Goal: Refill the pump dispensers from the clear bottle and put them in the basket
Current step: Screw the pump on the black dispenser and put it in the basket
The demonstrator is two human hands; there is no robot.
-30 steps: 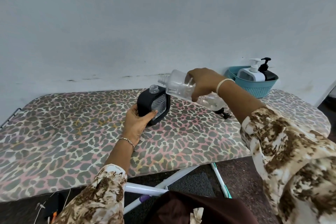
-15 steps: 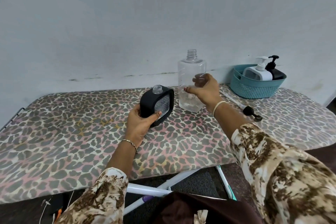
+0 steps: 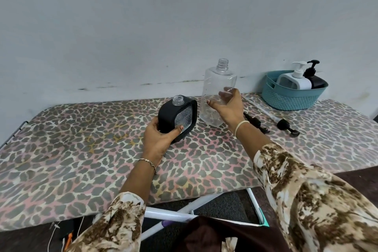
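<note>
We see the left hand (image 3: 157, 139) wrapped around the black dispenser (image 3: 177, 117) near the middle of the bench (image 3: 81, 149), its grip pressed on the lower left corner with the thumb lying across the clear textured front panel. The dispenser stands tilted on the leopard-print cover, its clear threaded neck open at the top with no pump fitted. Just beside it, at about three o'clock from it, the clear bottle (image 3: 216, 88) stands upright on the bench with its neck uncapped; little liquid shows in it, though we cannot tell the exact level. The right hand (image 3: 227, 106) sits at the bottle's lower right side with fingers loosely spread; some fingers show through the clear plastic behind the bottle, and we cannot tell whether they touch it. At about three o'clock from the bottle two loose black pumps lie on the cover: one pump (image 3: 255, 122) close to the right wrist, and a second pump (image 3: 286, 126) with a long clear tube angled back toward the wall. At roughly two o'clock, at the far right edge of the bench by the wall, the teal basket (image 3: 290, 98) holds a white dispenser (image 3: 294, 81) and a dark dispenser (image 3: 316, 82), both with pumps on, standing side by side and touching.
</note>
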